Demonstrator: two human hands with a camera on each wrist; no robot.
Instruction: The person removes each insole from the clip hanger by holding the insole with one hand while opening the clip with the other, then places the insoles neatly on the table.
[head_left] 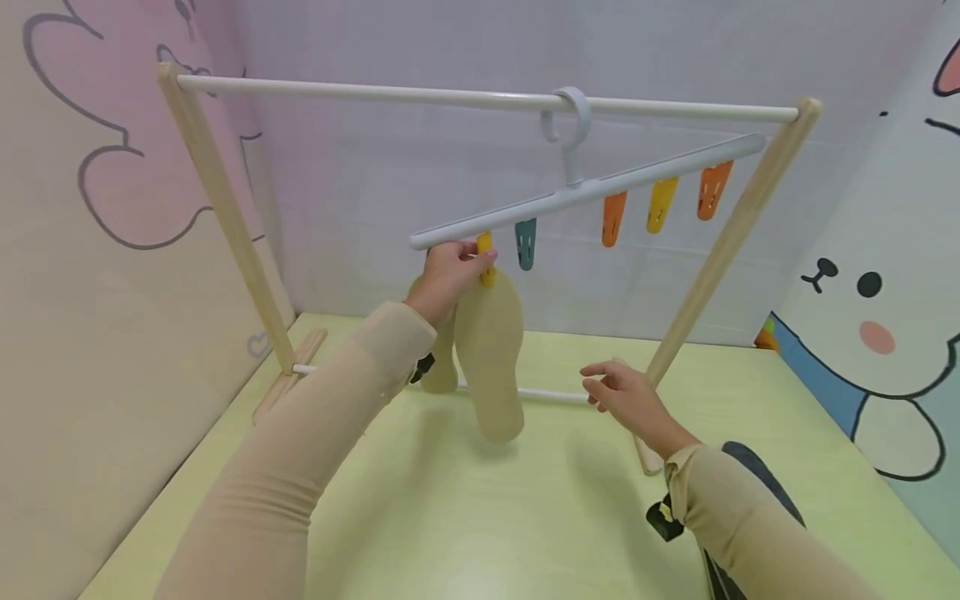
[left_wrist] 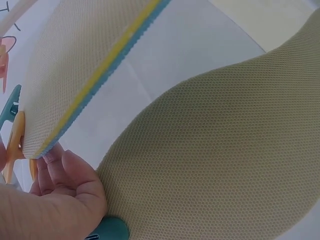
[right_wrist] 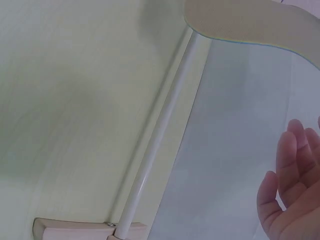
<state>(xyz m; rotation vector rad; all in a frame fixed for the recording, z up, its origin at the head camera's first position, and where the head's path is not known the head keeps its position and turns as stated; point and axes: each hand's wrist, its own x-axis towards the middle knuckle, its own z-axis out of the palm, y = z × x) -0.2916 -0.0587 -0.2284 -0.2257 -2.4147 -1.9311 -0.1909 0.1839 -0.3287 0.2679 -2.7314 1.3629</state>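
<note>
A beige insole [head_left: 491,358] hangs from a yellow clip [head_left: 486,260] under the left part of a white hanger [head_left: 577,193]. My left hand [head_left: 450,275] pinches this clip at the insole's top end. In the left wrist view the insole's edge [left_wrist: 107,62] shows yellow and blue layers. A second beige insole [head_left: 444,358] hangs behind my left wrist; a green clip [left_wrist: 111,229] is at its end in the left wrist view. My right hand [head_left: 622,396] is in the air right of the insoles, fingers loosely bent and holding nothing.
The hanger hooks over the white top rod [head_left: 375,93] of a wooden-legged rack. A teal clip [head_left: 526,244], orange clip [head_left: 613,219] and other clips hang along it. A white lower rod [head_left: 555,397] runs near the pale table [head_left: 465,517]. Something dark [head_left: 761,479] lies by my right forearm.
</note>
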